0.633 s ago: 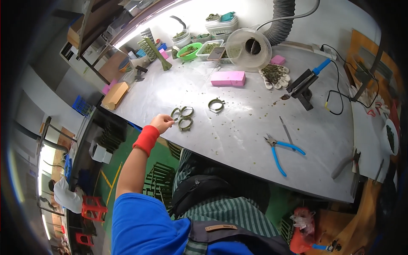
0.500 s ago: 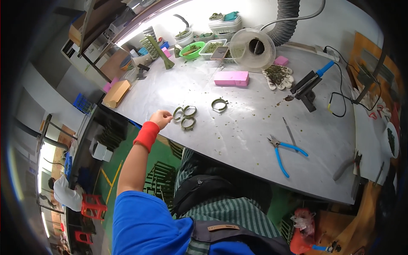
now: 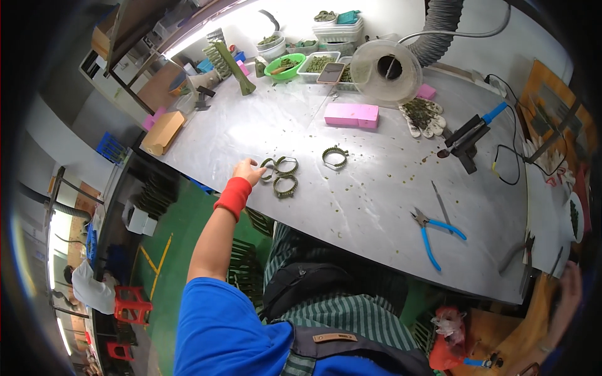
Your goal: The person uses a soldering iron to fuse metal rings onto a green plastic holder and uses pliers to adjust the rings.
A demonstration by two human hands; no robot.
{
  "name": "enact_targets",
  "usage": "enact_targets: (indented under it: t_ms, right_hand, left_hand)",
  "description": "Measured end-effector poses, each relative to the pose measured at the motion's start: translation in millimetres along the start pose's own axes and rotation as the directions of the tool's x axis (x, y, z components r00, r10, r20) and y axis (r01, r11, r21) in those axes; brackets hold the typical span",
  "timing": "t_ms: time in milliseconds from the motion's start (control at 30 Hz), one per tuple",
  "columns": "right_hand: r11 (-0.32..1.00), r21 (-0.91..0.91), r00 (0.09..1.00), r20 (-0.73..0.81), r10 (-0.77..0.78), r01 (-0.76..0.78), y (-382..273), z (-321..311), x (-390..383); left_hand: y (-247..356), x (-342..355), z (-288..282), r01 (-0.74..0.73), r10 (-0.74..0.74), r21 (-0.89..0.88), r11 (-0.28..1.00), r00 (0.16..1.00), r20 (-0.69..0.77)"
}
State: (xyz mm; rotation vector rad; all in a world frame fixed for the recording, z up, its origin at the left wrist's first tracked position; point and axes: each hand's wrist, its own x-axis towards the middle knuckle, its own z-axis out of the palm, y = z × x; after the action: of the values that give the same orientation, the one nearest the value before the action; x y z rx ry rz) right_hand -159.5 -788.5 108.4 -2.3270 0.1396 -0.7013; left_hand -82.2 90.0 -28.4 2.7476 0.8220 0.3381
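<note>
My left hand (image 3: 248,172), below a red wristband, is at the left band (image 3: 266,170) of three dark green textured bands, its fingertips closed on that band's edge. Two more bands, the upper (image 3: 286,165) and lower (image 3: 285,185), lie beside it; a separate band (image 3: 334,157) lies to the right. My right hand (image 3: 568,282) shows dimly at the far right rim, its fingers unclear, near dark-handled pliers (image 3: 511,257).
Blue-handled pliers (image 3: 431,241), a metal tool (image 3: 441,200), a soldering tool on a stand (image 3: 467,141) and pink blocks (image 3: 351,114) occupy the bench. Trays (image 3: 309,70) and an extraction hood (image 3: 385,75) stand behind. A person (image 3: 91,285) sits at another bench, far left.
My left hand has shifted slightly right and up in the picture, along with the whole bench view. My right hand and forearm have come into view at the right rim.
</note>
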Motion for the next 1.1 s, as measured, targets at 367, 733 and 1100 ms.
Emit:
enact_targets:
  t_ms: [367,733,1100]
  right_hand:
    - [0.990,0.139,0.898,0.434,-0.071,0.011,-76.0,245.4,-46.6]
    - [0.942,-0.170,0.911,0.352,-0.216,0.289,-100.7,258.3,-37.8]
    - [0.997,-0.035,0.973,0.225,-0.054,0.064,-102.2,274.4,-37.1]
  left_hand:
    - [26.0,-15.1,-15.9,-0.142,0.130,-0.365,0.920,0.990,-0.058]
    - [161.3,-51.0,-19.7,-0.440,0.548,-0.690,0.575,0.833,-0.075]
    - [228.4,-67.9,28.5,0.014,0.657,-0.923,0.385,0.698,0.285]
